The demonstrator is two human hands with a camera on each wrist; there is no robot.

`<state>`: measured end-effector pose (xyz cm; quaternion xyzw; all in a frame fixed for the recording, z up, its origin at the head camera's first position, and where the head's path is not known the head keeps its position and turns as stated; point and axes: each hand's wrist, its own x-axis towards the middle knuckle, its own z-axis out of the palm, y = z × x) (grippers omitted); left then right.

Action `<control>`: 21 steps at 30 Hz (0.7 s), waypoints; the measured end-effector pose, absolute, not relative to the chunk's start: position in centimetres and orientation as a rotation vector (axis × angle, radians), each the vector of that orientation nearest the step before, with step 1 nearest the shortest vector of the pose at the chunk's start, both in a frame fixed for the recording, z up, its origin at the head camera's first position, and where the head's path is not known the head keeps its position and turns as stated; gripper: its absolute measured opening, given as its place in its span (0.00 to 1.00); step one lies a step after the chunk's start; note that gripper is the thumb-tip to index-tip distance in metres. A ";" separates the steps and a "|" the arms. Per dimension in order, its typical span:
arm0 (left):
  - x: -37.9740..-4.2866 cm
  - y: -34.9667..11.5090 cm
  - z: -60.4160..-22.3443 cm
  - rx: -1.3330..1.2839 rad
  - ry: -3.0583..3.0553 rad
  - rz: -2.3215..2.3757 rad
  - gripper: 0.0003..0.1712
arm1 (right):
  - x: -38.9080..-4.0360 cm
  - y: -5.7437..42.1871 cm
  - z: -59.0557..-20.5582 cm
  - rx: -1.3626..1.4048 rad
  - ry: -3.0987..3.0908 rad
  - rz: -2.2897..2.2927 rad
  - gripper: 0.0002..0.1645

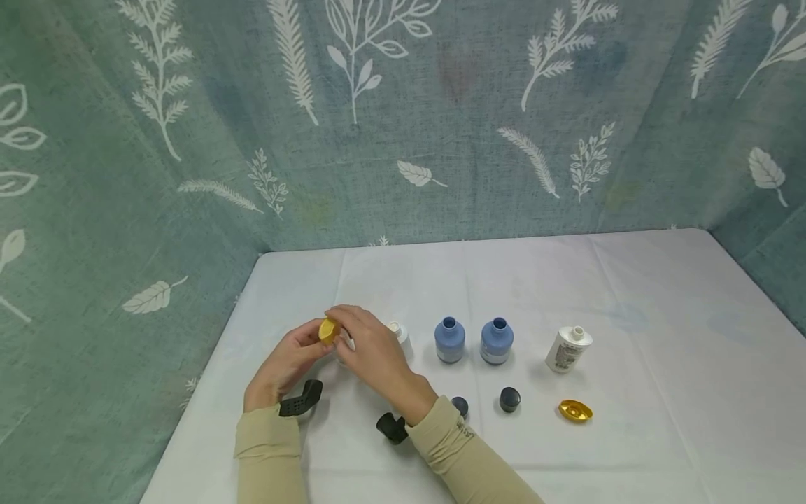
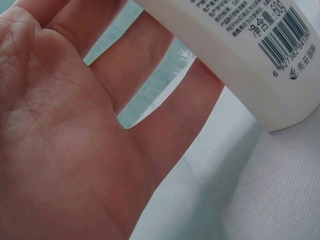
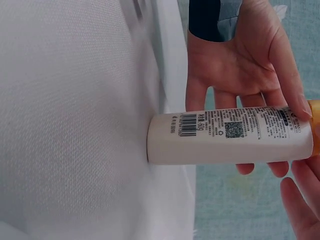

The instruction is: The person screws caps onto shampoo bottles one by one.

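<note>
A white bottle [image 3: 225, 145] with a barcode label stands upright, its base at the white cloth; in the left wrist view its lower part [image 2: 260, 65] shows close up. My left hand [image 1: 283, 364] holds it near the top, thumb on the near side and fingers behind. On the bottle's top is a gold cap [image 1: 328, 331], and my right hand [image 1: 376, 355] pinches it between thumb and fingers. From the head, my hands hide most of this bottle. Close behind the right hand is a second white bottle [image 1: 403, 340], uncapped and partly covered.
Two uncapped blue bottles [image 1: 450, 341] stand mid-table, with an uncapped white bottle [image 1: 568, 350] farther right. Nearer lie a black cap [image 1: 509, 399], another black cap [image 1: 460, 405] partly behind the right sleeve, and an upturned gold cap [image 1: 576, 411]. A patterned curtain [image 1: 441, 175] hangs behind the table.
</note>
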<state>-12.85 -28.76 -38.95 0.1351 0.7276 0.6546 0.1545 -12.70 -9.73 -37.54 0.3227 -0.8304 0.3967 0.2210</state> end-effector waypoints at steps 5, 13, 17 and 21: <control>-13.2 -29.2 -39.9 0.349 2.096 1.884 0.21 | -12.6 -9.8 -37.6 0.900 -2.330 1.088 0.22; -13.4 -29.3 -40.2 0.370 2.088 1.887 0.22 | -12.5 -9.8 -37.4 0.853 -2.355 1.049 0.20; -13.4 -29.2 -40.0 0.361 2.071 1.905 0.21 | -12.5 -9.8 -37.2 0.823 -2.358 1.031 0.18; -13.4 -29.2 -39.9 0.341 2.083 1.893 0.21 | -12.5 -9.8 -37.2 0.822 -2.371 1.028 0.18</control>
